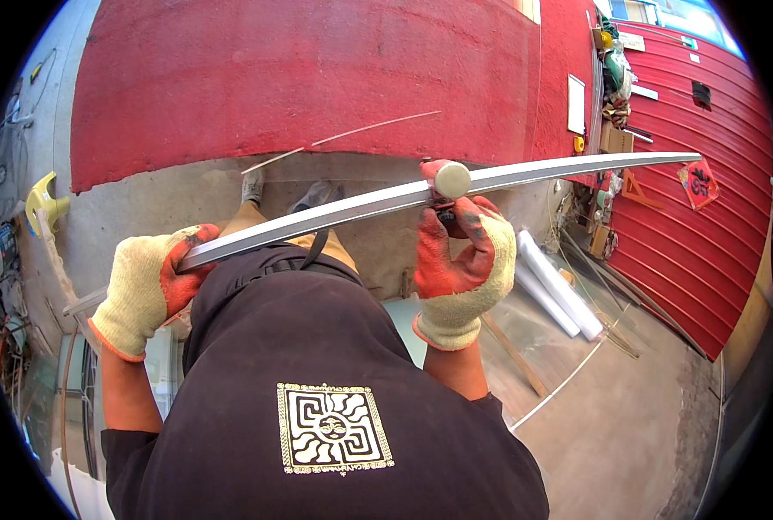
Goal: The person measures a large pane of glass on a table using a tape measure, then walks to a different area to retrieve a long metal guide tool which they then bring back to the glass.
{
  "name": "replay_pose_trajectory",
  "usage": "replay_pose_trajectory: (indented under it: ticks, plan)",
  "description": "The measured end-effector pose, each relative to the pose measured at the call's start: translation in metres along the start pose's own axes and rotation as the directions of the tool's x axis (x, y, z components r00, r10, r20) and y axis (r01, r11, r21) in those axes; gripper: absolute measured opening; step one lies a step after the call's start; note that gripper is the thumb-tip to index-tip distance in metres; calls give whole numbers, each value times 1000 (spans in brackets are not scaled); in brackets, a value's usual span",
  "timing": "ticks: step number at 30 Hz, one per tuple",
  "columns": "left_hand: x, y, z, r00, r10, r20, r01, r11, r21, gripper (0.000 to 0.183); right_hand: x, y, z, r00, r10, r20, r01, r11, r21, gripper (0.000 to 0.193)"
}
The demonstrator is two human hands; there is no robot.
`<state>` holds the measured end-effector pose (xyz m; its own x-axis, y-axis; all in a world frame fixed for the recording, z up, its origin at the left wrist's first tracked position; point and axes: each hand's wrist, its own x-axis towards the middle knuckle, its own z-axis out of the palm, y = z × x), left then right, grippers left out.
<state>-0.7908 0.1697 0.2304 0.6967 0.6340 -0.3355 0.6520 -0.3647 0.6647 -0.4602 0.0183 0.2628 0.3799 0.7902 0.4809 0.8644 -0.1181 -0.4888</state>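
Observation:
A long, narrow grey metal strip (pixel 334 210) runs slantwise in front of my body, its far end up to the right. My left hand (pixel 148 282), in a cream glove with a red coated palm, is closed round its near left end. My right hand (pixel 464 273), gloved alike, is near the strip's middle with thumb and fingers bent. They are on the dark lower part of a tool with a round beige face (pixel 452 180) and a red part behind it. The tool lies against the strip; its exact kind cannot be made out.
A broad red surface (pixel 308 78) spans the far side, with a thin strip lying across it. White rolls (pixel 560 286) lie on the floor to the right, beside wooden lengths. A yellow stool-like object (pixel 46 204) stands at left. Ribbed red panels (pixel 698 251) are at far right.

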Motion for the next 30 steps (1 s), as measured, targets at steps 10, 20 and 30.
replay_pose_trajectory:
  ticks: [10, 20, 30]
  plan:
    - [-2, 4, 1, 992, 100, -83, -98, 995, 27, 38, -8, 2, 1, 999, 13, -50, -12, 1000, 12, 42]
    - [-3, 8, 6, 989, 103, -103, -100, 994, 31, 35, -7, 1, -6, 999, 4, -45, -3, 1000, 16, 37]
    - [-3, 10, 4, 993, 89, -76, -88, 996, 16, 34, -12, 0, -8, 999, 31, -36, -30, 1000, 8, 44]
